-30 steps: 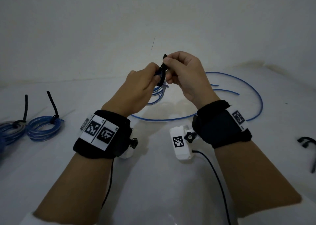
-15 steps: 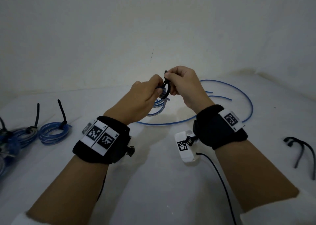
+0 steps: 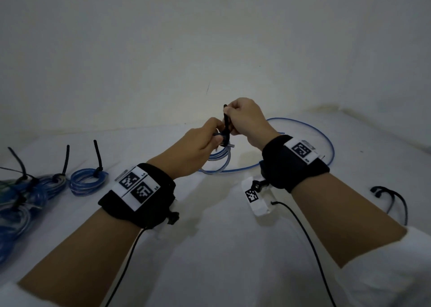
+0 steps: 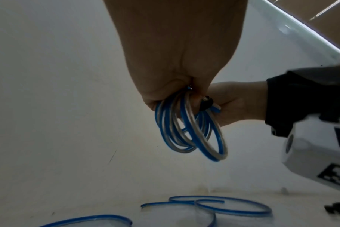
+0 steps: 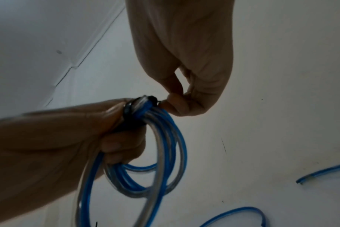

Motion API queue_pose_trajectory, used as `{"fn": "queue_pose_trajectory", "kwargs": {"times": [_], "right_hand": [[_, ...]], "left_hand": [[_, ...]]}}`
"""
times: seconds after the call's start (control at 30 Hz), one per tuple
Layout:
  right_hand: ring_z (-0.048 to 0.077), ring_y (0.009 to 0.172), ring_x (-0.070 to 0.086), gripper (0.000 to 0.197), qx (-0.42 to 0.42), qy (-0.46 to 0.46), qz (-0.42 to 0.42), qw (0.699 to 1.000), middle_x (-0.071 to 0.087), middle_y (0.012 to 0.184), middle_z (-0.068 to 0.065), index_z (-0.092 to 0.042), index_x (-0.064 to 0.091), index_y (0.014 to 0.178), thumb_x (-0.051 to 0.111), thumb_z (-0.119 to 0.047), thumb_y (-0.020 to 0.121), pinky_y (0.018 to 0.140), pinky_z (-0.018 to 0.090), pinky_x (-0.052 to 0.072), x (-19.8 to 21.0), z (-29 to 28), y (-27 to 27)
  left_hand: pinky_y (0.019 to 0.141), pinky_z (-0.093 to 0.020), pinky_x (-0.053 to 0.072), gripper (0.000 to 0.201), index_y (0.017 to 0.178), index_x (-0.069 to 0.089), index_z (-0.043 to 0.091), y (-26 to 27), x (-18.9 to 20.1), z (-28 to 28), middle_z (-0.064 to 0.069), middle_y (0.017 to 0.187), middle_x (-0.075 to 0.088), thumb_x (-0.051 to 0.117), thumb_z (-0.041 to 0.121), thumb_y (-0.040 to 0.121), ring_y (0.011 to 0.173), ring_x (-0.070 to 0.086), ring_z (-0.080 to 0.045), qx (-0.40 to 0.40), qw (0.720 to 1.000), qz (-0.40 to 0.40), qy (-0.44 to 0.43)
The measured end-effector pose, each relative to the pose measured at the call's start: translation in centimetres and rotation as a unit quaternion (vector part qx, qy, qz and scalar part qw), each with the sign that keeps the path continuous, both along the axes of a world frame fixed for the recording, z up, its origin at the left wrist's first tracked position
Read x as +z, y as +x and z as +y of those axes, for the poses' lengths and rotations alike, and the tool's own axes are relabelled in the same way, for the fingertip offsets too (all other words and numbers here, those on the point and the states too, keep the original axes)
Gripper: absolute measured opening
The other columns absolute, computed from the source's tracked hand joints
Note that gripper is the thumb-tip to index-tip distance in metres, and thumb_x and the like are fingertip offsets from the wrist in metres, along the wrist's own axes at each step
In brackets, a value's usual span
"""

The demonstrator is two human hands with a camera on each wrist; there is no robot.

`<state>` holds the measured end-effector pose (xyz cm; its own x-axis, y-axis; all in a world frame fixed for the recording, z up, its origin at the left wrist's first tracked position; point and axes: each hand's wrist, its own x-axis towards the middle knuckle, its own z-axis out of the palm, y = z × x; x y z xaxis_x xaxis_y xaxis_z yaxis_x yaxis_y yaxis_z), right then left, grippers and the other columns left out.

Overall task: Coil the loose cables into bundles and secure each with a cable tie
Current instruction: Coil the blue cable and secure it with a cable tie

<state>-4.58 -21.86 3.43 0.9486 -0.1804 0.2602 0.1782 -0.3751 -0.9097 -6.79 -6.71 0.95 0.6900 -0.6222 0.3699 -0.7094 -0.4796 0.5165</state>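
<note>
Above the white table I hold a small coil of blue and clear cable [image 3: 219,159]. My left hand [image 3: 215,136] grips the coil's top, fingers curled round its strands [image 4: 188,130]. A black cable tie [image 3: 225,124] wraps the coil where I hold it [image 5: 130,113]. My right hand [image 3: 229,120] pinches the tie's tail, which sticks up past its fingers. The right wrist view shows the band closed around the strands; its head is partly hidden by my fingers.
Loose blue cable [image 3: 326,143] curves on the table behind my hands. Several tied blue bundles [image 3: 88,180] with upright black tie tails lie at the left. Spare black cable ties [image 3: 394,197] lie at the right. A pale wall stands close behind.
The tie's open loop seen half a second ago has drawn in around the coil, and my right hand has pulled the tail upward. Both hands stay together above the table.
</note>
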Motion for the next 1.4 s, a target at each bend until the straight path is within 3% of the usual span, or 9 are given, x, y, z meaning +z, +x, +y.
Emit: {"fn": "queue_pose_trajectory", "kwargs": {"times": [0.17,0.3,0.57,0.67,0.8,0.9,1.0,1.13,1.4], "right_hand": [[0.016,0.047,0.045,0.023,-0.002,0.002,0.034,0.999,0.051,0.055,0.004,-0.01,0.053,0.068,0.048,-0.002,0.089,0.048,0.023,0.039,0.6,0.6,-0.2],[0.017,0.048,0.04,0.022,-0.001,-0.005,0.06,0.998,0.048,0.056,0.008,-0.006,0.053,0.068,0.046,0.003,0.087,0.05,0.024,0.035,1.5,1.1,0.1],[0.018,0.048,0.031,0.012,0.02,0.008,0.101,0.995,0.039,0.055,0.009,-0.005,0.05,0.079,0.048,0.004,0.087,0.048,0.025,0.025,1.6,2.3,0.0],[0.016,0.048,0.039,0.022,0.068,0.039,0.094,0.993,0.051,0.061,0.01,-0.003,0.052,0.072,0.048,-0.004,0.093,0.046,0.023,0.03,1.6,2.4,-0.7],[0.014,0.052,0.05,0.024,0.113,0.042,0.081,0.989,0.059,0.075,0.01,0.0,0.055,0.095,0.052,-0.024,0.095,0.047,0.021,0.042,2.1,3.3,-2.0],[0.013,0.049,0.056,0.021,0.137,-0.001,0.08,0.987,0.06,0.07,0.01,0.001,0.057,0.093,0.057,-0.02,0.092,0.045,0.02,0.047,2.1,4.9,-2.7],[0.021,0.054,0.065,0.017,0.184,0.01,0.102,0.978,0.064,0.068,0.017,0.004,0.058,0.083,0.055,-0.01,0.092,0.051,0.027,0.057,1.7,7.4,-3.5],[0.033,0.072,0.069,0.022,0.186,0.044,0.089,0.978,0.067,0.081,0.026,0.01,0.061,0.082,0.058,-0.01,0.09,0.069,0.035,0.06,0.8,10.4,-3.3],[0.031,0.071,0.066,0.009,0.237,0.089,0.124,0.959,0.064,0.078,0.021,0.008,0.062,0.085,0.065,0.002,0.08,0.076,0.038,0.059,-2.0,17.2,-1.6]], "left_hand": [[0.085,-0.051,0.046,0.023,0.104,0.043,0.012,-0.6,0.5,0.4,-0.004,0.102,0.065,0.031,0.029,0.093,0.096,0.06,-0.026,-0.016,1.0,-0.002,0.007],[0.083,-0.051,0.046,0.024,0.103,0.042,0.011,-1.2,0.7,0.5,-0.008,0.1,0.064,0.03,0.03,0.094,0.094,0.06,-0.028,-0.015,0.999,-0.028,0.004],[0.074,-0.034,0.042,0.016,0.104,0.043,0.007,-1.5,0.5,1.7,-0.008,0.097,0.064,0.033,0.019,0.1,0.084,0.057,-0.021,-0.013,0.997,-0.059,0.037],[0.076,-0.015,0.045,0.016,0.104,0.045,0.007,-1.4,0.8,2.7,0.0,0.1,0.063,0.035,0.017,0.1,0.087,0.058,0.003,0.004,1.0,-0.004,0.014],[0.072,-0.031,0.043,0.016,0.105,0.046,0.009,-1.3,1.2,4.6,-0.007,0.096,0.063,0.035,0.019,0.099,0.082,0.055,-0.022,0.079,0.997,-0.002,-0.008],[0.063,-0.029,0.037,0.015,0.103,0.045,0.01,-1.2,1.0,6.0,-0.008,0.088,0.062,0.035,0.02,0.098,0.075,0.051,-0.021,0.155,0.987,-0.026,-0.026],[0.069,-0.033,0.042,0.014,0.101,0.047,0.009,-1.5,0.5,7.4,-0.007,0.088,0.065,0.04,0.02,0.096,0.078,0.056,-0.024,0.204,0.976,-0.047,-0.06],[0.058,-0.015,0.039,0.019,0.103,0.048,0.006,-2.4,-0.2,9.6,-0.007,0.087,0.064,0.053,0.02,0.092,0.072,0.056,-0.019,0.235,0.967,-0.036,-0.092],[0.071,-0.017,0.039,0.022,0.108,0.06,0.008,-3.0,-1.0,16.0,-0.004,0.098,0.062,0.047,0.014,0.091,0.088,0.054,-0.015,0.252,0.965,-0.008,-0.069]]}}
